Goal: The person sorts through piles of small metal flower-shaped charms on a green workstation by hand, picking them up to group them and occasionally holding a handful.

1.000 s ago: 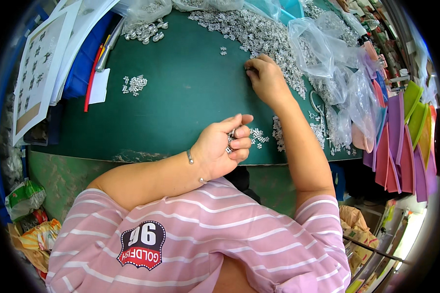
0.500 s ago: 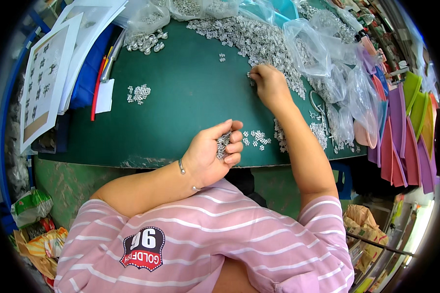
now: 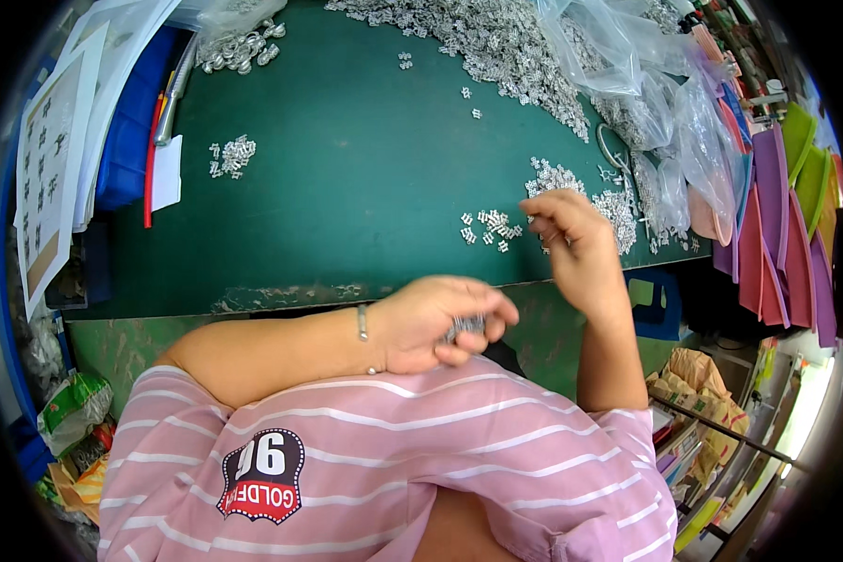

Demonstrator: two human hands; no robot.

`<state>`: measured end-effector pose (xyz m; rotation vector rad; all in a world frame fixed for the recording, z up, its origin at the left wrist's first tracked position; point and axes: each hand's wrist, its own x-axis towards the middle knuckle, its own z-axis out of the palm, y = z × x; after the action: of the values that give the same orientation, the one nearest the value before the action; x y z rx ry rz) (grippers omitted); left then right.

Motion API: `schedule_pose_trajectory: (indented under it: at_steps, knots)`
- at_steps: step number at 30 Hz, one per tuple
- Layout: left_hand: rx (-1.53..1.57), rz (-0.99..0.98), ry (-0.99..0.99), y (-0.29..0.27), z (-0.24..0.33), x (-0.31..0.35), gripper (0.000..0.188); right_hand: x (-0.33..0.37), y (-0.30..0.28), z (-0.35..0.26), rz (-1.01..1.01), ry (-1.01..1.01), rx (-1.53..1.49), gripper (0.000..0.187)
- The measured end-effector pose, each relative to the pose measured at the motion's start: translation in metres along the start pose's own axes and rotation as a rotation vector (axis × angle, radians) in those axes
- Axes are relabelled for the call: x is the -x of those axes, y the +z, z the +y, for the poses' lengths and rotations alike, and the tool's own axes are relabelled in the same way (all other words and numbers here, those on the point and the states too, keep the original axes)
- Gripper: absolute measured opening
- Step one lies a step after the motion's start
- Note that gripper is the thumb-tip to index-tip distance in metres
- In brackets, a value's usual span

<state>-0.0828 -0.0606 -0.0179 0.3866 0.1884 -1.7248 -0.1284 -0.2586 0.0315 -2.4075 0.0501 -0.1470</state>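
Observation:
Just past the table's front edge, my left hand [image 3: 440, 326] is cupped palm up, its fingers curled round a clump of small silver metal charms [image 3: 465, 326]. My right hand [image 3: 579, 245] hovers at the table edge, fingers loosely bent and apart, slightly blurred; no piece shows between them. Beside its fingertips lies a loose cluster of silver charms [image 3: 490, 229]. Behind it sits a denser heap of similar pieces [image 3: 554, 178], partly hidden by the hand. Three small groups of charms lie farther back, including a pair of single pieces [image 3: 471, 103].
A large mound of silver pieces [image 3: 496, 47] covers the table's back right, with clear plastic bags [image 3: 599, 47] beside it. At left are a small charm pile [image 3: 232, 156], a red pen [image 3: 150, 178], paper sheets [image 3: 51, 159] and a blue tray [image 3: 126, 140]. Colourful bins [image 3: 768, 206] stand right.
My right hand has come back from the large mound toward the near cluster. My left hand has lowered off the table edge, still cupping its charms. The view has shifted slightly.

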Motion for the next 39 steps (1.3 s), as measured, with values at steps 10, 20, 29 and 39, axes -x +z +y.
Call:
schedule_pose_trajectory:
  at_steps: [10,20,29,39]
  knots:
    - [0.322,0.165,0.077,-0.042,-0.033,-0.046,0.024,0.042,0.042,-0.003,0.018,-0.088,0.002,0.033]
    - [0.395,0.007,0.125,-0.056,-0.036,-0.046,0.032,0.014,0.055,0.003,0.183,-0.281,0.149,0.039]
    - [0.538,-0.203,0.128,-0.064,-0.039,-0.043,0.03,0.046,0.051,-0.003,-0.142,-0.45,-0.251,0.032]
    - [-0.064,-0.052,-0.141,-0.027,-0.026,-0.028,0.022,-0.094,0.036,0.028,0.172,-0.187,0.226,0.012]
